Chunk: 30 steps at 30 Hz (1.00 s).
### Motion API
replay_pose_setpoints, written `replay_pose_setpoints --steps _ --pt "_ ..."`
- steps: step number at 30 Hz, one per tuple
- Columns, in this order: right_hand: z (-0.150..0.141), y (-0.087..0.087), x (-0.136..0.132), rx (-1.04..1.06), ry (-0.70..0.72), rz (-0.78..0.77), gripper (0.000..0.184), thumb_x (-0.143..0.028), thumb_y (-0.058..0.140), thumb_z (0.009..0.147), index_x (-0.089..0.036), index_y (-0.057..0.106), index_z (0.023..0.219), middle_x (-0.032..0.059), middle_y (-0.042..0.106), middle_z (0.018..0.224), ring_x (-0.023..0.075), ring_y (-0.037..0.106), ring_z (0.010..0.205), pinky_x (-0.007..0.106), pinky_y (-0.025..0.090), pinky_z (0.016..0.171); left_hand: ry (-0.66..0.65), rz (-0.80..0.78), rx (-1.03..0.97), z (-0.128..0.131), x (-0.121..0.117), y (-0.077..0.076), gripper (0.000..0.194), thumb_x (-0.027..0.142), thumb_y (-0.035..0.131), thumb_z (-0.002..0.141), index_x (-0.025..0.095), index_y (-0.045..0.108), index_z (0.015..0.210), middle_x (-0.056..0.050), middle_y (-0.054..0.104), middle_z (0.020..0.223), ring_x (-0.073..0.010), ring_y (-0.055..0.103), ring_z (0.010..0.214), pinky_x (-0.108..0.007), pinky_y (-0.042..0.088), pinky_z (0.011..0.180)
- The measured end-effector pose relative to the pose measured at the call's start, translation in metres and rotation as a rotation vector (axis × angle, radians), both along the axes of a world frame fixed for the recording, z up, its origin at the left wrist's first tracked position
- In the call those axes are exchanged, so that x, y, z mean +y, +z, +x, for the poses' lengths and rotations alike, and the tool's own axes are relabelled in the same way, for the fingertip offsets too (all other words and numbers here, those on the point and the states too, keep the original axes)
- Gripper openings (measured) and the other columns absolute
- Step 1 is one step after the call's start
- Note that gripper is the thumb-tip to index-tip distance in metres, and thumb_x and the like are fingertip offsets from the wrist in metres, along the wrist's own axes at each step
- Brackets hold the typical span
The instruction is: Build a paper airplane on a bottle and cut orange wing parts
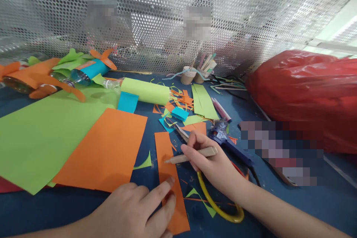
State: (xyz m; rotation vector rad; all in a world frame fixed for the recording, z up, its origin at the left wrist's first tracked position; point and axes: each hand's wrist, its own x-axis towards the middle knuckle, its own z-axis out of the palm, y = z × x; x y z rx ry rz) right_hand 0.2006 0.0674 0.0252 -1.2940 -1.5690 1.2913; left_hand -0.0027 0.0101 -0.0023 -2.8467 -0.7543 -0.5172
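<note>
My right hand (213, 161) grips a beige pen (181, 157), its tip at the middle of an orange paper strip (163, 145). My left hand (136, 208) lies with fingers stretched out over the lower half of that strip. Under my right hand are scissors (213, 204) with a yellow handle loop; their blades point away from me. Beside the right wrist lies a dark blue glue gun (234, 147). Left of the strip are a large orange sheet (108, 152) and a larger green sheet (52, 137).
A bottle wrapped in green paper (146, 90) lies behind, near small paper scraps (182, 99). More paper-covered bottles (93, 70) lie at left. Green strips (205, 100), cups with sticks (188, 76) and a red plastic bag (304, 96) stand farther right. A perforated metal screen (156, 15) closes the back.
</note>
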Motion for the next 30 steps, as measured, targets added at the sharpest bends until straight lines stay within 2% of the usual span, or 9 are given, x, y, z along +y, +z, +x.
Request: replay_pose_setpoints --steps 4,7,10,14,20,23,26,30 --pt "0.0001 -0.0002 0.0009 0.013 -0.01 0.021 0.025 -0.035 0.059 0.088 -0.023 0.045 0.071 -0.0089 0.044 0.05 0.0096 0.037 0.046 0.024 0.028 0.047 0.01 0.005 0.001 -0.0003 -0.0001 0.0004 0.046 0.024 0.023 0.104 0.016 0.068 0.111 -0.009 0.075 0.113 -0.0187 0.072 0.058 -0.03 0.055 0.045" --pt "0.0006 -0.0019 0.0017 0.042 0.008 0.046 0.016 -0.033 0.06 0.088 -0.022 0.05 0.082 -0.0061 0.05 0.063 0.0113 0.044 0.056 0.024 0.034 0.052 0.002 -0.008 0.01 -0.0018 0.0007 0.0002 0.042 0.026 0.027 0.103 0.016 0.067 0.112 -0.01 0.073 0.116 -0.0187 0.073 0.061 -0.03 0.056 0.048" --pt "0.001 -0.0039 0.002 0.052 0.042 0.048 0.013 -0.03 0.061 0.088 -0.022 0.051 0.089 -0.0043 0.051 0.074 0.0117 0.045 0.061 0.023 0.036 0.053 -0.004 -0.013 0.013 -0.0029 0.002 -0.0005 0.043 0.026 0.026 0.103 0.016 0.067 0.111 -0.01 0.074 0.115 -0.0187 0.072 0.059 -0.031 0.056 0.047" --pt "0.0011 -0.0043 0.0017 0.049 0.068 0.053 0.012 -0.029 0.06 0.088 -0.021 0.051 0.085 -0.0045 0.05 0.074 0.0108 0.043 0.061 0.024 0.036 0.053 0.009 0.003 -0.004 -0.0027 0.0024 -0.0006 0.048 0.025 0.022 0.104 0.016 0.068 0.11 -0.009 0.075 0.113 -0.0187 0.072 0.057 -0.031 0.056 0.044" --pt "0.0019 -0.0048 0.0023 0.015 0.035 0.042 0.015 -0.032 0.055 0.092 -0.022 0.05 0.082 -0.0082 0.039 0.061 0.0098 0.033 0.051 0.025 0.026 0.046 -0.01 -0.014 0.006 -0.002 0.0007 0.0002 0.049 0.025 0.021 0.104 0.016 0.069 0.111 -0.01 0.074 0.115 -0.0189 0.072 0.058 -0.032 0.058 0.045" --pt "0.002 -0.0061 0.0025 0.041 0.044 0.061 0.009 -0.03 0.055 0.092 -0.022 0.052 0.088 -0.007 0.043 0.065 0.0102 0.036 0.052 0.025 0.028 0.047 -0.013 -0.01 0.005 -0.0024 0.0013 0.0003 0.048 0.025 0.023 0.104 0.016 0.069 0.111 -0.01 0.073 0.116 -0.0189 0.072 0.058 -0.032 0.058 0.044" --pt "0.0018 -0.0061 0.0024 0.061 0.052 0.091 0.008 -0.027 0.056 0.089 -0.022 0.053 0.094 -0.004 0.05 0.077 0.0098 0.042 0.055 0.025 0.034 0.05 -0.015 -0.01 0.014 -0.0026 0.0024 0.0003 0.047 0.025 0.024 0.103 0.016 0.07 0.11 -0.01 0.074 0.115 -0.0189 0.072 0.058 -0.032 0.058 0.045" --pt "0.0019 -0.0042 0.002 0.037 0.041 0.096 0.007 -0.026 0.055 0.089 -0.023 0.05 0.091 -0.0064 0.045 0.071 0.0098 0.042 0.055 0.024 0.034 0.051 -0.004 -0.012 0.025 -0.0019 0.0027 0.0011 0.047 0.024 0.023 0.104 0.016 0.069 0.11 -0.01 0.074 0.116 -0.0185 0.072 0.059 -0.031 0.059 0.045"
